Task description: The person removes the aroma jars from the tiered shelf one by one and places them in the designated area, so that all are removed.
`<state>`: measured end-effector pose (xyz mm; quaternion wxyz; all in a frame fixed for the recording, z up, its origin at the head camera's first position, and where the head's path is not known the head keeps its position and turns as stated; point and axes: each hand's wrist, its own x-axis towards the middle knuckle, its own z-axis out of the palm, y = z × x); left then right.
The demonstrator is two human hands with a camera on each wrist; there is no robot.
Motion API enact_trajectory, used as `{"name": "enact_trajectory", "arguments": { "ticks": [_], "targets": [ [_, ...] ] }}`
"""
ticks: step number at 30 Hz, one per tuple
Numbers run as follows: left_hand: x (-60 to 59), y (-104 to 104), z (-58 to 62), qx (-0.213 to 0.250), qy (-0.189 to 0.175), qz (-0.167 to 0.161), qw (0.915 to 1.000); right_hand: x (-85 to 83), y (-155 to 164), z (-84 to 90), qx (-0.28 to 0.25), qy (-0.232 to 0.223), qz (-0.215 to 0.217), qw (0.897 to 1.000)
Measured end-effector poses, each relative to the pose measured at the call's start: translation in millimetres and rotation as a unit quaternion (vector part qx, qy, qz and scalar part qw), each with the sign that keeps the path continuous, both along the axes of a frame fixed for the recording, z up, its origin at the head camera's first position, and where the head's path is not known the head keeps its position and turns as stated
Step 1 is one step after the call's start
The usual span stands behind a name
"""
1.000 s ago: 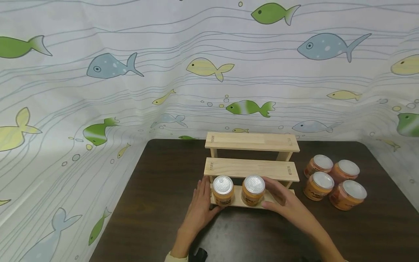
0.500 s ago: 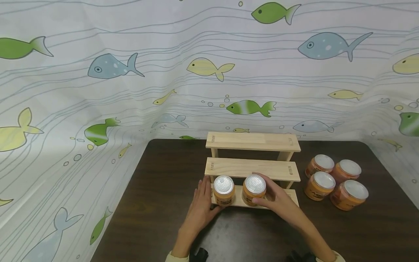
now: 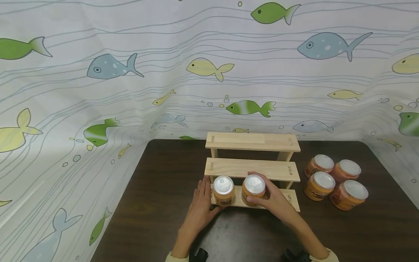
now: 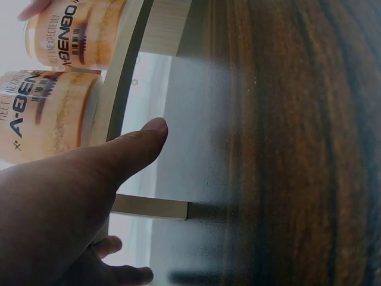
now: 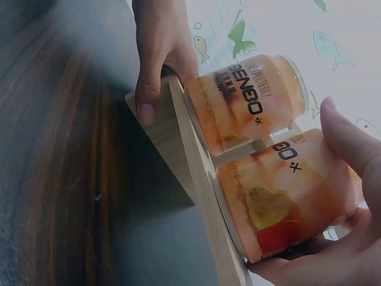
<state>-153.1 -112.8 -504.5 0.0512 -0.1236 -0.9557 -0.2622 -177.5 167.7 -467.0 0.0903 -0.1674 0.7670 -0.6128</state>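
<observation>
Right hand (image 3: 273,202) curled round right can (image 3: 253,190) on lowest shelf (image 3: 291,199), beside left can (image 3: 223,190). Left hand (image 3: 199,209) bracing shelf end, thumb on front edge. Probably stiff, smooth, slippery, fairly light; best gripped round the sides.

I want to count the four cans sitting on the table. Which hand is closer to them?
Right. The right hand grips a can on the rack, nearer the four cans; the left hand holds the rack's far end.

Two cans (image 3: 238,190) on bottom step of rack (image 3: 251,169); four cans (image 3: 336,181) right of rack on table (image 3: 157,189).
</observation>
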Motion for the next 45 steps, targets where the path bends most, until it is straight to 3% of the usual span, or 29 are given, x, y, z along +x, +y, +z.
{"name": "enact_trajectory", "arguments": {
  "ticks": [9,22,30,39,45],
  "targets": [
    [0.3,2,-1.1,0.002,0.003,-0.003,1.0000,7.8,-3,1.9,-0.026,0.005,-0.040,0.999],
    [1.0,2,0.9,0.008,-0.008,-0.002,0.9999,28.0,21,24.4,0.017,0.027,-0.071,0.997],
    [1.2,2,0.9,0.007,-0.010,-0.001,0.9999,36.8,45,32.4,0.029,0.042,-0.091,0.995],
    [-1.1,0,2.2,0.004,-0.003,-0.001,1.0000,43.3,82,30.8,0.031,0.062,-0.145,0.987],
    [-1.2,0,0.7,0.006,-0.009,-0.002,0.9999,48.0,102,31.1,0.028,0.073,-0.155,0.985]
  ]
}}
